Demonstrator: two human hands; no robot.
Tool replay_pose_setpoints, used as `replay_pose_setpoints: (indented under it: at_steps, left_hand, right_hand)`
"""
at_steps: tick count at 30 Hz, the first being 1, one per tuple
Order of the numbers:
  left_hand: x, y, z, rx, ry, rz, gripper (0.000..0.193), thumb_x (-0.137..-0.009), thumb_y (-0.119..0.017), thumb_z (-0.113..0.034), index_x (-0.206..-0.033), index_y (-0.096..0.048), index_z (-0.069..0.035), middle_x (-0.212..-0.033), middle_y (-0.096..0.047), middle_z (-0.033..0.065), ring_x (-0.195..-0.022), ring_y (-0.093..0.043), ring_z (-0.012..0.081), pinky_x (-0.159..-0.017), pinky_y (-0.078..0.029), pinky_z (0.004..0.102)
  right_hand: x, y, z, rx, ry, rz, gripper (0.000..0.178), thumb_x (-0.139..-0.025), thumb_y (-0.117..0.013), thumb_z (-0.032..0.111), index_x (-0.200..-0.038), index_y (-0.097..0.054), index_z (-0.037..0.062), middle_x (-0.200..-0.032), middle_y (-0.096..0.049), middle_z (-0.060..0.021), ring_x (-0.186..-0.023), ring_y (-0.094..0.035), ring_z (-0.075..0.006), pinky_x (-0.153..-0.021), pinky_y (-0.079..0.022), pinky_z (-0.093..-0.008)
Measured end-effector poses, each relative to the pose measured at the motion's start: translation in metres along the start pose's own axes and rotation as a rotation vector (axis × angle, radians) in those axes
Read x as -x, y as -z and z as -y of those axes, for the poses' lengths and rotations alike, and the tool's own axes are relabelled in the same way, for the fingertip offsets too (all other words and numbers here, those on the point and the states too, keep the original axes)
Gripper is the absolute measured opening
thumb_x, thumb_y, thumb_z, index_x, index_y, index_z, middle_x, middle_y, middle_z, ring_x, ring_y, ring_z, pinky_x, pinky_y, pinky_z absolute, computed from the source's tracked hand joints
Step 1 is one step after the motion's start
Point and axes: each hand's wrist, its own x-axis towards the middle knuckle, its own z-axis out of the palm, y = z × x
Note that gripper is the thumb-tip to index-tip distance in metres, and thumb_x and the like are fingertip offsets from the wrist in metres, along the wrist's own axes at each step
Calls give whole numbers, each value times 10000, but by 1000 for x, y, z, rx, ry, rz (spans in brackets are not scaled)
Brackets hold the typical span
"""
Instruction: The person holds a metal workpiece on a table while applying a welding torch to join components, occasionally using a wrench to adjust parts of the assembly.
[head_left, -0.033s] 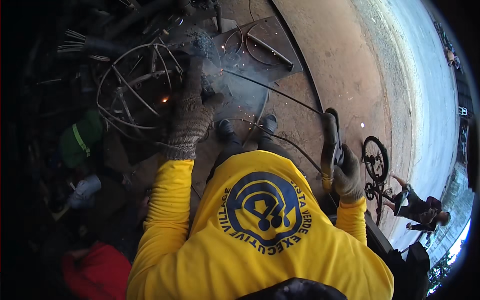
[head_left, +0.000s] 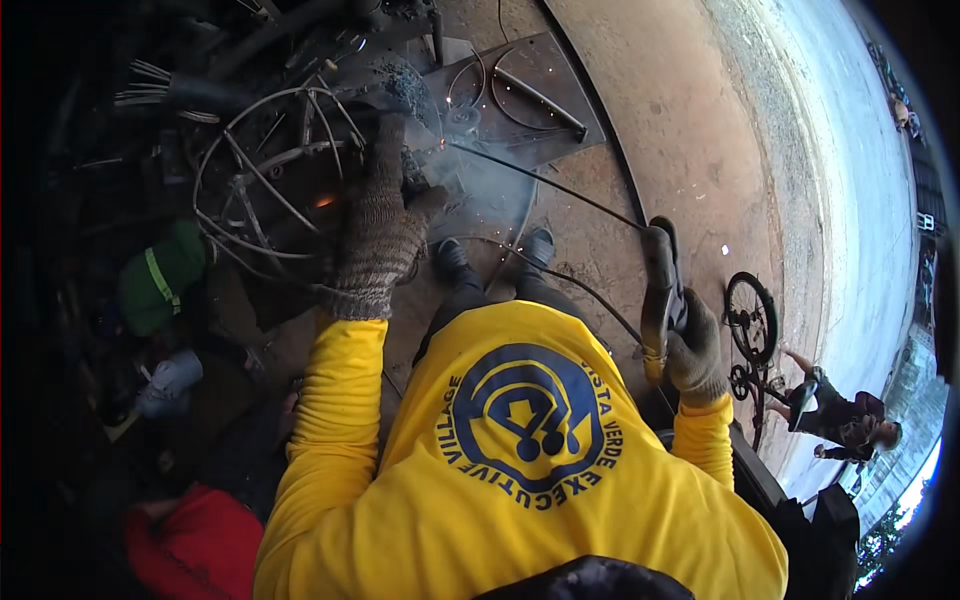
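Observation:
My right hand (head_left: 697, 350), in a knit glove, is closed around a welding electrode holder (head_left: 657, 290). A long, thin welding rod (head_left: 545, 187) runs from its jaw to the far left, where its tip glows among small sparks and smoke. My left hand (head_left: 380, 240), also gloved, reaches forward beside that glowing tip. Its fingers are pressed together, with the thumb apart, against a dark metal piece (head_left: 413, 172) that smoke and shadow partly hide. Left of this hand stands a round frame of bent metal bars (head_left: 228, 145).
A flat metal plate (head_left: 560, 85) bearing a short pipe (head_left: 540, 103) lies ahead. A cable (head_left: 590, 290) crosses the ground near my feet (head_left: 538, 246). At left are a person in green (head_left: 160, 280) and a red garment (head_left: 195, 545). A person (head_left: 850, 420) stands beside a bicycle (head_left: 750, 320) at right.
Sparks around the rod tip are fewer, and the smoke spreads wider over the plate. The orange glow left of my left glove has shifted slightly. Both hands stay nearly in place.

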Motion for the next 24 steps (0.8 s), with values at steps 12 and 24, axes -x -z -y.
replay_pose_setpoints:
  at_steps: [12, 24]
  left_hand:
    - [0, 3, -9, 34, 108, 68, 940, -855, -821, -197, -1605, -268, -73, -1602, -387, 219, -1482, -395, 367, -1210, -338, 435]
    - [1, 1, -7, -29, 78, 70, 942, -856, -827, -237, -1600, -277, -60, -1600, -390, 226, -1475, -406, 369, -1204, -346, 441]
  right_hand:
    - [-1, 0, -6, -42, -7, 34, 653, -768, -834, 283, -1282, -612, -53, -1079, -713, -131, -986, -663, -195, -913, -518, -343]
    - [-2, 2, -6, -12, -19, 43, 663, -773, -827, 305, -1288, -612, -53, -1092, -720, -149, -999, -674, -214, -926, -518, -351]
